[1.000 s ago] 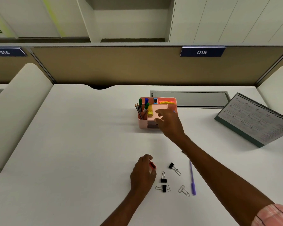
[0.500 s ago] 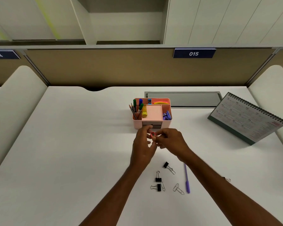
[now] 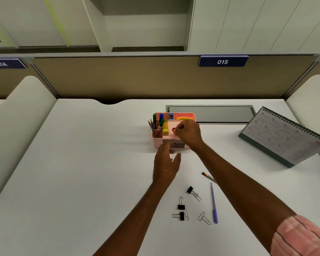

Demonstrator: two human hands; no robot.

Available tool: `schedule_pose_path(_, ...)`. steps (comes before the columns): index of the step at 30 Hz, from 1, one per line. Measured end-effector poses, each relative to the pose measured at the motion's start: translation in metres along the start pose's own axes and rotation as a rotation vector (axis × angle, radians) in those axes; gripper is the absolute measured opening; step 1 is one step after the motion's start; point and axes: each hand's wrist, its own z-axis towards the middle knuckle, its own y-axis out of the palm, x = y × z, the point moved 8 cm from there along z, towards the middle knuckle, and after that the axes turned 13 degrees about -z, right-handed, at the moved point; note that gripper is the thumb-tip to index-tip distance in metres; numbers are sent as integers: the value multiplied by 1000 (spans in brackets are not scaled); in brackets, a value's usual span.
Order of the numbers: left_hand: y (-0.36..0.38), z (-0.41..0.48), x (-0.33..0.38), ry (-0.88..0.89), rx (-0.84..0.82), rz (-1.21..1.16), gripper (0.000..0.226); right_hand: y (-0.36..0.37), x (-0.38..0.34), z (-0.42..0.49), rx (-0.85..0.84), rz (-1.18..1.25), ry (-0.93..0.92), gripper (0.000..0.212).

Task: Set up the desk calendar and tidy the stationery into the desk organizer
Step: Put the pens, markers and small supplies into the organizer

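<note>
A pink desk organizer [image 3: 156,141] stands mid-desk with markers, pencils, a yellow tube and yellow bands inside. My right hand [image 3: 187,133] is over its middle compartment, fingers pinched on a small red item [image 3: 173,129]. My left hand [image 3: 167,163] hovers just in front of the organizer, fingers loosely spread and holding nothing. On the desk nearer me lie three black binder clips [image 3: 181,205], silver paper clips [image 3: 204,218], a purple pen [image 3: 213,202] and a short dark pencil [image 3: 208,176]. The desk calendar [image 3: 282,134] stands upright at the right.
A grey cable tray lid [image 3: 210,113] is set into the desk behind the organizer. A beige partition with a "015" sign [image 3: 223,61] closes the back. Curved white side dividers [image 3: 17,115] flank the desk.
The red item passed from my left hand to my right hand, which carried it from in front of the organizer up over its middle compartment. My left hand opened and stayed low.
</note>
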Motion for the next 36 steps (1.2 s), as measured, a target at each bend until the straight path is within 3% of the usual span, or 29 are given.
schedule_pose_path(8, -8, -42, -42, -61, -29, -99, 37, 16, -5, 26, 16, -262, 12, 34)
schedule_pose_path(18, -26, -48, -59, -86, 5, -104, 33, 11, -3, 28, 64, -111, -13, 24)
schedule_pose_path(24, -25, -52, -64, -88, 6, -118, 32, 18, -3, 26, -1, -184, -40, 30)
schedule_pose_path(36, -32, -63, -77, -122, 7, -120, 29, 9, -18, 24, 120, -161, -48, 28)
